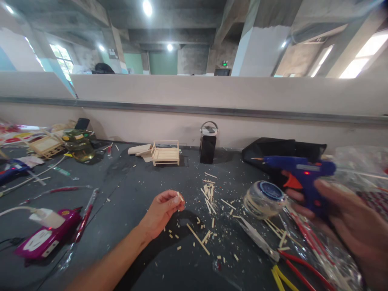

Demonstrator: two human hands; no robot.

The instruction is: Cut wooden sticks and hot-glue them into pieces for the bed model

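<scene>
Between thumb and fingertips, my left hand [165, 210] pinches a short wooden stick piece [180, 197] above the dark table. My right hand [339, 208], slightly blurred, is wrapped round the handle of a blue hot glue gun [303, 167]. The gun has an orange trigger and a lit red light, and its nozzle points left. Cut wooden sticks [208, 194] and small offcuts are scattered to the right of my left hand. Farther back stands a small wooden frame [165, 153] shaped like a bench or bed, apart from both hands.
A lidded jar [263, 200] stands left of my right hand, with red-handled pliers [298, 266] in front. A phone [207, 149] leans near the low wall. A purple power strip [48, 234] lies at left, near a bottle [80, 147]. Plastic wrapping [321, 242] covers the right side.
</scene>
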